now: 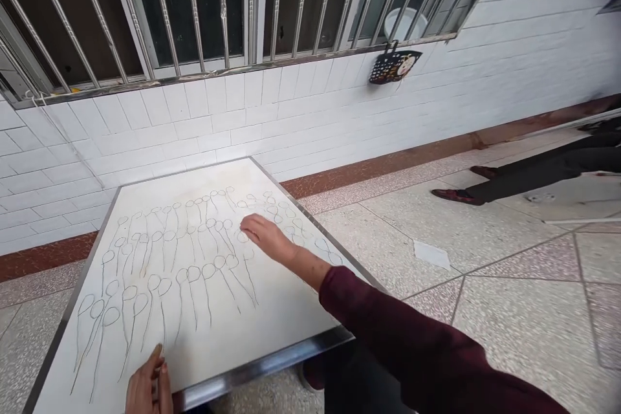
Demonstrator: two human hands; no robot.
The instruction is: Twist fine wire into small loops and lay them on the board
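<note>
Rows of thin dark wires with looped ends (160, 286) lie on a white metal-edged table (213, 336). At the table's near edge is my left hand (149, 383), with its index finger stretched out by the tail of one wire and the other fingers loosely bent. I see nothing held in it. My right hand (269, 238) reaches over the middle rows, fingers pressed together and pointing down beside a wire loop (242, 237). Whether a wire is between those fingertips is hidden. More small twisted loops (297, 228) lie along the table's right side.
A white tiled wall (233, 110) with a barred window (194, 13) stands behind the table. A dark patterned bag (394, 66) hangs from the sill. Another person's legs (524, 174) show at the right. A white sheet (431, 254) lies on the floor.
</note>
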